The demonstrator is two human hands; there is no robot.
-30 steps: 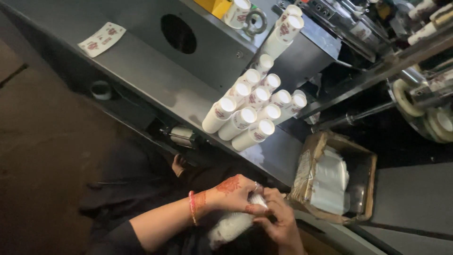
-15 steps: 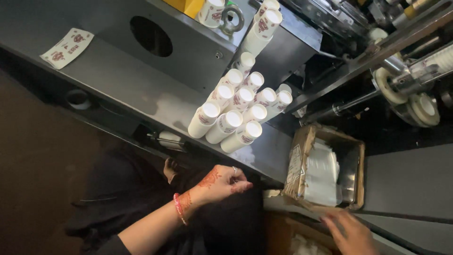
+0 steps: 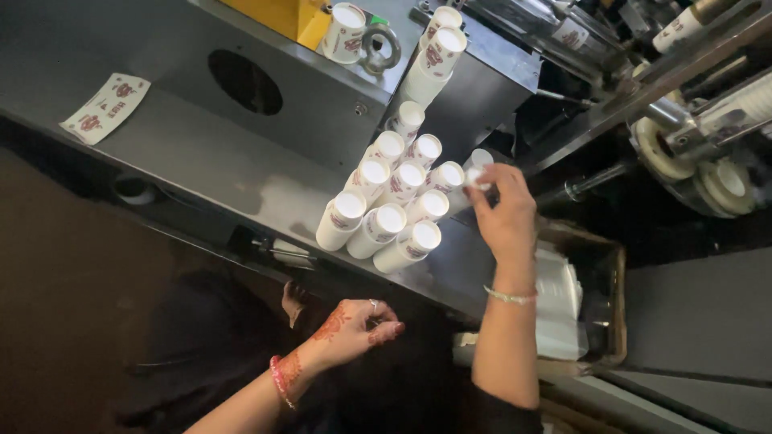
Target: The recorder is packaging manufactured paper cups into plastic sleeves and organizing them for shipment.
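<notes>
Grey metal machine deck point(image 3: 201, 153), dim shop floor; cardboard box point(image 3: 599, 305) holds white stacks; right hand point(image 3: 505, 213) pinches a cup stack point(image 3: 476, 173) among paper-cup stacks point(image 3: 386, 217) on deck; left hand point(image 3: 354, 329) loose, empty.

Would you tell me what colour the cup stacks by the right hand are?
White with red print, the cup stacks show best in the head view.

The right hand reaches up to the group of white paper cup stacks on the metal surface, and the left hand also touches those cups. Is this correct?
Not quite. In the head view the right hand does reach the white paper cup stacks, but the left hand is down below the edge of the metal surface, apart from them and empty.
</notes>
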